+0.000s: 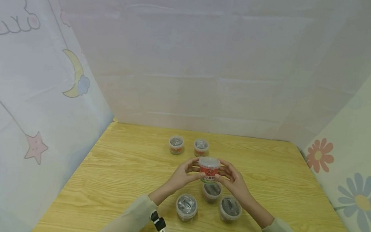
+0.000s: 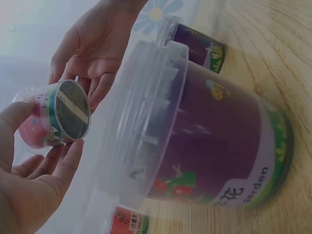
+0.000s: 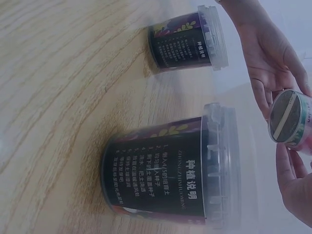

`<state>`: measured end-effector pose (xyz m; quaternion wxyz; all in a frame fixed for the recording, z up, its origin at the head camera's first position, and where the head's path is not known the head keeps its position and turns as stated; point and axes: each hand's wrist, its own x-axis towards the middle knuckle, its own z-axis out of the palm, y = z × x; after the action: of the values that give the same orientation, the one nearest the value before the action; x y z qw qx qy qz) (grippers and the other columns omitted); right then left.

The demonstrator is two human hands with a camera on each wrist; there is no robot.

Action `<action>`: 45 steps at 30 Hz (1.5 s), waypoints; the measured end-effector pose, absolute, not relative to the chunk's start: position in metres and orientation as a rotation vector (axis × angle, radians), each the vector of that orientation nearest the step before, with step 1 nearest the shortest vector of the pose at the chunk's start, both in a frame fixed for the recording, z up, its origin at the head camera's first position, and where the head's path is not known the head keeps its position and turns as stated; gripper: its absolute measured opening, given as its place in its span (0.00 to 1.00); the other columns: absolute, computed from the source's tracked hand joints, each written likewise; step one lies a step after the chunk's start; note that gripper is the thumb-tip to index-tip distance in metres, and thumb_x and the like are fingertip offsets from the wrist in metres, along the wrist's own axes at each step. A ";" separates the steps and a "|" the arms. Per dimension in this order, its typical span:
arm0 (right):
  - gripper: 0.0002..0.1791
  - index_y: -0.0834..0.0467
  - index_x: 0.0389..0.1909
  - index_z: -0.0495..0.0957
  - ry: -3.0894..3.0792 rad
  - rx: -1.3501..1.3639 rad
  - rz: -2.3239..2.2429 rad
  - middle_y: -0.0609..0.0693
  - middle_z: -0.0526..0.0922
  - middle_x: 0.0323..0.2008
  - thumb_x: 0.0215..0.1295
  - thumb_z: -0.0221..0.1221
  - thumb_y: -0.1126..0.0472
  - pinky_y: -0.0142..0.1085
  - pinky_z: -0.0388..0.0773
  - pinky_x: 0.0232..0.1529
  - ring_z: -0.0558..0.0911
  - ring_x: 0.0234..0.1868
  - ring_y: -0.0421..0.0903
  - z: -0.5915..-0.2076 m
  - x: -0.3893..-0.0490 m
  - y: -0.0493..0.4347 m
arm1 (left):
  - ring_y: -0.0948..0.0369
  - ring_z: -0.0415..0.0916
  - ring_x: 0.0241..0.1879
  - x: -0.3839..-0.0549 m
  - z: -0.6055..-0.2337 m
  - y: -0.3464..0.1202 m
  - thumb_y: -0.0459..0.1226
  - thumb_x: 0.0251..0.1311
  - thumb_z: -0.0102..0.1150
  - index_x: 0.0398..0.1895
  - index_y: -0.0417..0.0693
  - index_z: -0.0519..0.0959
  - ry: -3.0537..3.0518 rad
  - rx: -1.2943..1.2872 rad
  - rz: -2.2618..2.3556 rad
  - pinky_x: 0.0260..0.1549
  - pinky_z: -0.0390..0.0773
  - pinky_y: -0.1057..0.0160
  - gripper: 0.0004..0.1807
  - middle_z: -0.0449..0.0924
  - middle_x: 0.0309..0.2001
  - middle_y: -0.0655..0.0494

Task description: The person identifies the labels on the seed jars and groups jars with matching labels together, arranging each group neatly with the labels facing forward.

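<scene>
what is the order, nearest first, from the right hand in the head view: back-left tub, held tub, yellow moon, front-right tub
1. held tub, touching the right hand
2. front-right tub, near side
3. back-left tub, far side
4. yellow moon, far left

Left of the wooden table (image 1: 111, 172) are a printed bunny (image 1: 5, 6), moon (image 1: 78, 70) and star (image 1: 36, 148); right, flowers (image 1: 362, 202).
</scene>
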<state>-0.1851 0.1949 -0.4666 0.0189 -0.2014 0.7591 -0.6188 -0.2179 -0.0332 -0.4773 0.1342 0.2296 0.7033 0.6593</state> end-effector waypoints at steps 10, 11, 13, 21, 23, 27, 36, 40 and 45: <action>0.30 0.57 0.67 0.58 2.358 -0.555 -1.941 0.63 0.72 0.55 0.65 0.56 0.64 0.32 0.77 0.47 0.75 0.52 0.51 -0.464 -0.188 0.196 | 0.48 0.70 0.57 -0.209 -0.449 -0.036 0.44 0.65 0.53 0.68 0.43 0.58 1.985 0.659 1.923 0.50 0.77 0.59 0.32 0.69 0.59 0.40; 0.30 0.57 0.66 0.58 2.359 -0.552 -1.941 0.63 0.72 0.55 0.65 0.56 0.63 0.32 0.77 0.47 0.75 0.51 0.51 -0.465 -0.189 0.196 | 0.49 0.70 0.57 -0.211 -0.453 -0.035 0.44 0.65 0.53 0.68 0.44 0.58 1.968 0.648 1.935 0.50 0.77 0.60 0.31 0.68 0.59 0.40; 0.30 0.58 0.66 0.59 2.367 -0.556 -1.941 0.63 0.72 0.55 0.65 0.57 0.63 0.32 0.78 0.47 0.75 0.51 0.50 -0.465 -0.190 0.196 | 0.50 0.71 0.56 -0.215 -0.458 -0.033 0.45 0.65 0.52 0.68 0.45 0.59 1.931 0.640 1.965 0.49 0.78 0.60 0.30 0.69 0.59 0.41; 0.29 0.58 0.66 0.59 2.375 -0.550 -1.950 0.64 0.72 0.56 0.66 0.55 0.62 0.32 0.79 0.46 0.76 0.51 0.43 -0.462 -0.195 0.200 | 0.49 0.72 0.55 -0.216 -0.443 -0.031 0.40 0.66 0.51 0.67 0.41 0.59 1.887 0.684 1.974 0.52 0.75 0.52 0.28 0.67 0.59 0.39; 0.28 0.58 0.67 0.59 2.360 -0.550 -1.968 0.65 0.71 0.56 0.67 0.54 0.62 0.33 0.79 0.47 0.76 0.51 0.39 -0.460 -0.196 0.200 | 0.50 0.73 0.55 -0.218 -0.442 -0.031 0.40 0.67 0.50 0.67 0.43 0.60 1.890 0.704 1.963 0.53 0.74 0.50 0.28 0.67 0.59 0.40; 0.27 0.59 0.66 0.59 2.354 -0.553 -1.988 0.66 0.71 0.55 0.68 0.52 0.62 0.39 0.79 0.48 0.77 0.49 0.36 -0.457 -0.199 0.200 | 0.50 0.74 0.54 -0.221 -0.441 -0.029 0.39 0.67 0.50 0.68 0.44 0.60 1.911 0.750 1.949 0.52 0.75 0.49 0.27 0.66 0.59 0.41; 0.27 0.58 0.65 0.60 2.410 -0.458 -1.948 0.63 0.72 0.55 0.68 0.54 0.59 0.37 0.79 0.48 0.77 0.48 0.35 -0.453 -0.205 0.202 | 0.47 0.71 0.57 -0.228 -0.436 -0.028 0.39 0.66 0.52 0.68 0.44 0.59 2.046 0.783 1.837 0.52 0.76 0.59 0.29 0.64 0.61 0.41; 0.27 0.57 0.65 0.61 2.431 -0.466 -1.941 0.62 0.71 0.56 0.67 0.54 0.59 0.33 0.79 0.48 0.75 0.50 0.35 -0.454 -0.208 0.203 | 0.45 0.70 0.57 -0.230 -0.435 -0.027 0.39 0.65 0.52 0.68 0.43 0.59 2.095 0.793 1.816 0.51 0.77 0.59 0.29 0.65 0.61 0.42; 0.26 0.57 0.64 0.62 2.443 -0.504 -1.937 0.59 0.69 0.58 0.67 0.54 0.60 0.35 0.78 0.48 0.74 0.51 0.37 -0.454 -0.210 0.204 | 0.44 0.69 0.58 -0.234 -0.436 -0.026 0.38 0.65 0.53 0.69 0.41 0.58 2.136 0.819 1.783 0.49 0.77 0.60 0.30 0.64 0.63 0.42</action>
<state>-0.2102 0.2036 -0.4544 -0.0084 -0.1594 0.7735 -0.6133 -0.2338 -0.0263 -0.4358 0.1203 0.2805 0.7310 0.6104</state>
